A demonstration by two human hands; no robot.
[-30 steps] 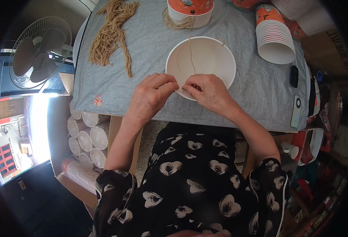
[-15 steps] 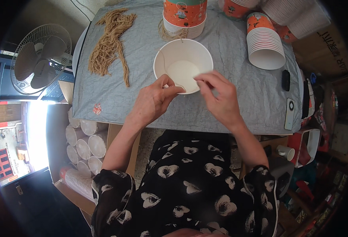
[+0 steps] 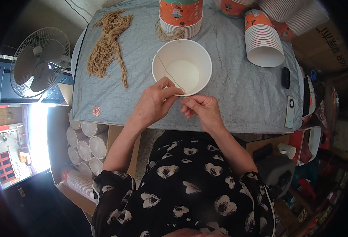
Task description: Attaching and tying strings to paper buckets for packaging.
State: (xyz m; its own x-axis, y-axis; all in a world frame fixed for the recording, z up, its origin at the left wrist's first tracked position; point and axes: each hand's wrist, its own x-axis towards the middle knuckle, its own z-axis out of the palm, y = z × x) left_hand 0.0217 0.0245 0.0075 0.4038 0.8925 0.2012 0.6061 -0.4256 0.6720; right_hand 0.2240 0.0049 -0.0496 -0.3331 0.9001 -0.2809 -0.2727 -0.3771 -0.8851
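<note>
A white paper bucket (image 3: 201,65) stands in front of me on the table, its open mouth tilted toward me. A thin tan string (image 3: 167,71) runs inside it, from the left of the rim down to the front rim. My left hand (image 3: 155,99) is closed at the front left of the rim, thumb and forefinger pinching the wall where the string ends. Just outside the front rim, my right hand (image 3: 203,110) has its thumb and forefinger pressed together; whatever lies between them is too small or hidden to name.
Behind the bucket stands an orange patterned bucket stack (image 3: 181,15) with string at its base. A bundle of tan strings (image 3: 110,43) lies left. To the right are nested white buckets (image 3: 265,49), a black object (image 3: 285,78) and a phone (image 3: 289,112). A fan (image 3: 39,62) stands far left.
My right hand has come from above the right of the bucket's mouth down to the outside of its front rim. My left hand stays at the rim.
</note>
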